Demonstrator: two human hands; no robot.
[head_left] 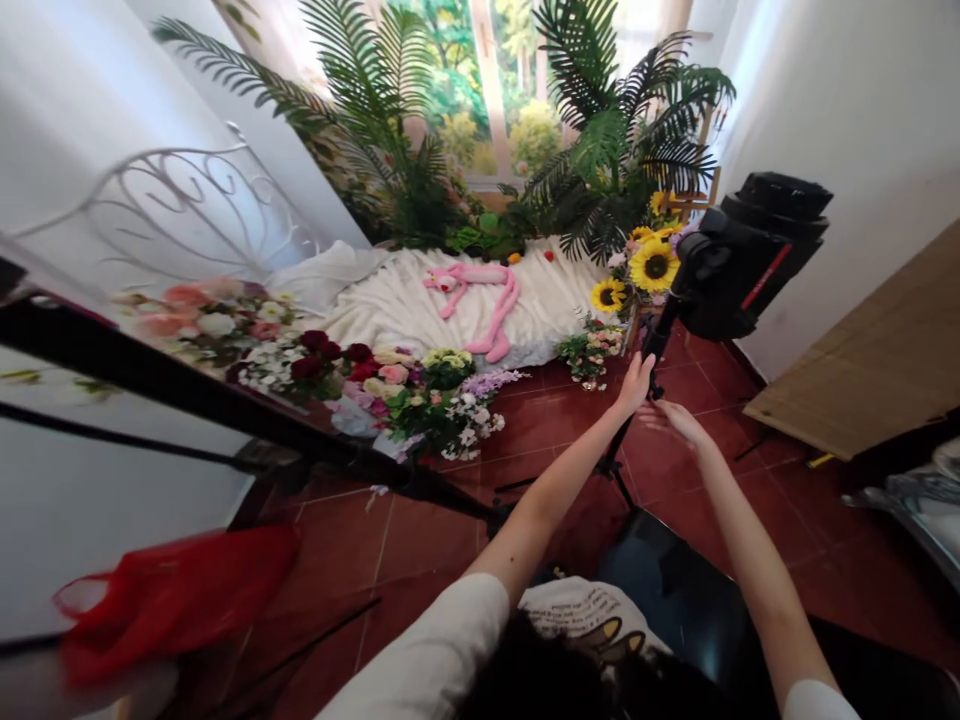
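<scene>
A black studio light (757, 260) with a red stripe sits on top of a black light stand (660, 335). My left hand (637, 384) is wrapped round the stand's pole just under the light. Close below, beside a small black knob (655, 388) on the pole, is my right hand (679, 422). Its fingers are stretched out and slightly blurred, and whether they touch the knob I cannot tell. The stand's legs spread over the red tiled floor (675, 470).
Another thick black pole (225, 365) slants across the left, above a red bag (180, 590). A pink plush toy (480, 290) lies on a white draped bed (375, 310), with bouquets (435, 395), sunflowers (654, 266) and palms around. A dark glossy surface (675, 580) is near my body; a wooden board (862, 360) stands right.
</scene>
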